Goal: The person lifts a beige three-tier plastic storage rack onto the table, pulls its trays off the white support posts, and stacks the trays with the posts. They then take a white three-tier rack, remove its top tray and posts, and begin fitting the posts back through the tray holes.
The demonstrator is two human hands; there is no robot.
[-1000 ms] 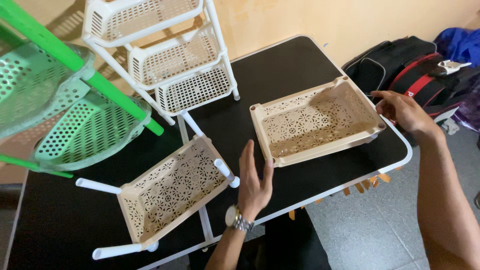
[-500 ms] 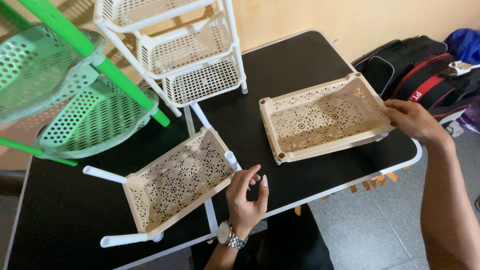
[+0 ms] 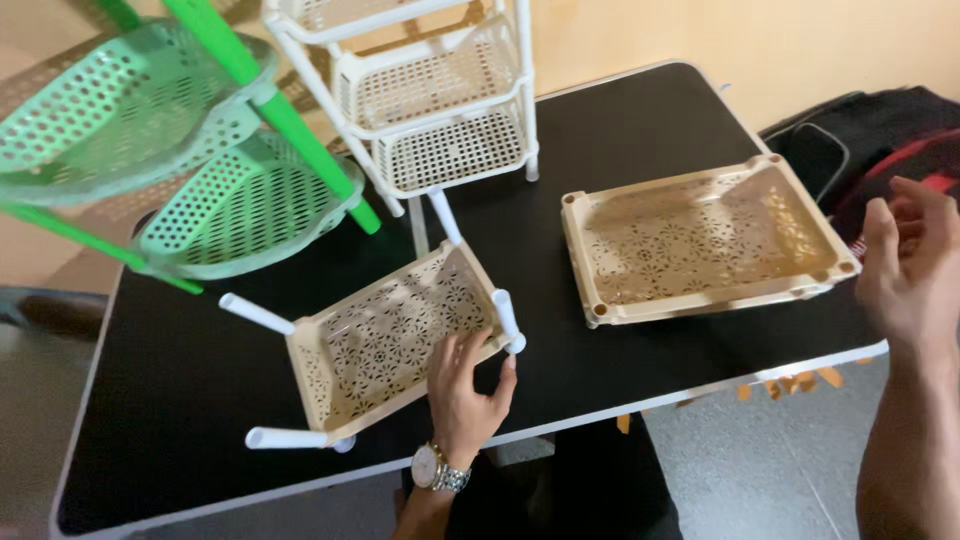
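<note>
Two hands: left hand [image 3: 468, 390] gripping legged beige tray [image 3: 395, 335] edge; right hand [image 3: 912, 262] open, empty.

Two bare hands, no gloves, no rings visible. Left hand [image 3: 465, 385]: forearm bare, no sleeve in view; wristwatch [image 3: 436, 468] on the wrist w/ round pale dial, silver-tone metal case & link bracelet. Nails short, unpainted. Right hand [image 3: 912, 262]: wrist & forearm bare too, no watch, no band, no sleeve showing down to the frame's bottom edge. Fingers slightly blurred, so finer detail can't be told. Nothing else worn on either arm as far as the head view shows; rest of the body out of frame.
</note>
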